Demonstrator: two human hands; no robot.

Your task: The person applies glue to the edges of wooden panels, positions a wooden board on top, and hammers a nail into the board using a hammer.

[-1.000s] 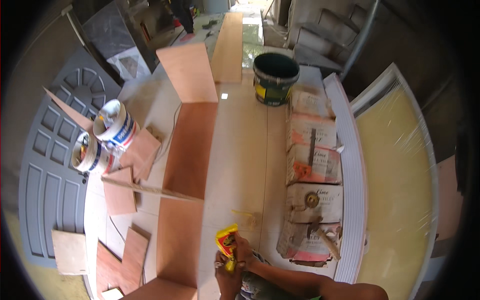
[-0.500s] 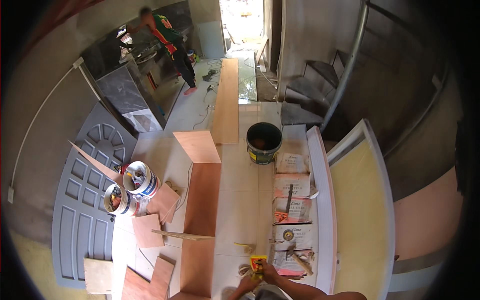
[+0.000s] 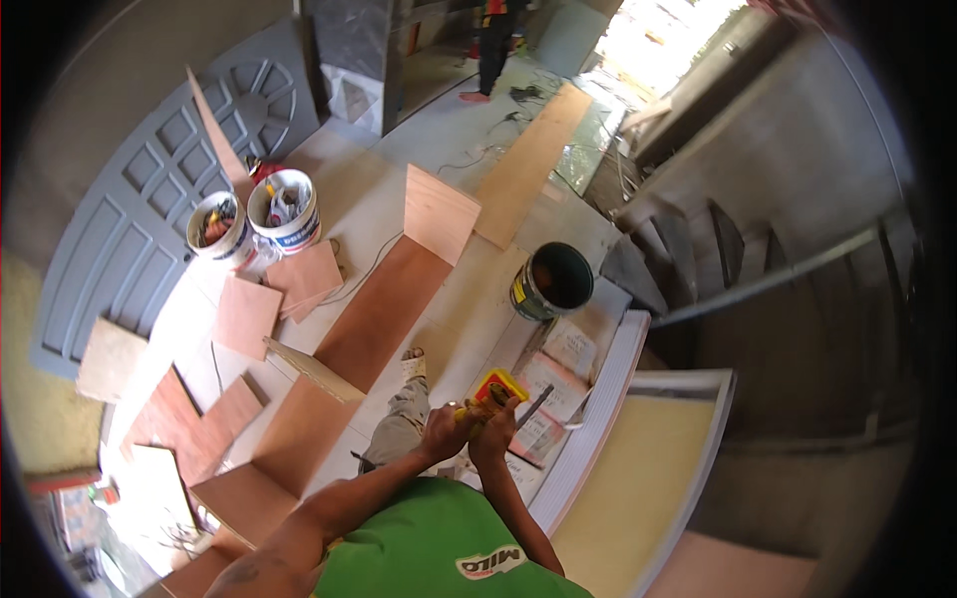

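Observation:
Both my hands meet in front of my chest on a yellow and red tape measure (image 3: 497,387). My left hand (image 3: 444,431) grips its near side, and my right hand (image 3: 494,427) closes over it from the right. Below them are my bent leg and sandalled foot (image 3: 412,367) on the pale floor. Just left of my foot lies a long brown plywood panel (image 3: 369,319) with an upright board (image 3: 439,211) at its far end.
A dark bucket (image 3: 551,281) stands beside printed sacks (image 3: 560,361) and stacked white sheets (image 3: 600,419). Two white buckets (image 3: 284,211) of tools, plywood offcuts (image 3: 246,315) and a grey door (image 3: 130,239) lie left. A staircase (image 3: 698,249) rises right. Another person (image 3: 493,40) stands far back.
The view has swung and tilted, so the floor now runs diagonally. My hands, still together on the tape measure, sit higher and nearer the middle; my leg and green shirt have come into view.

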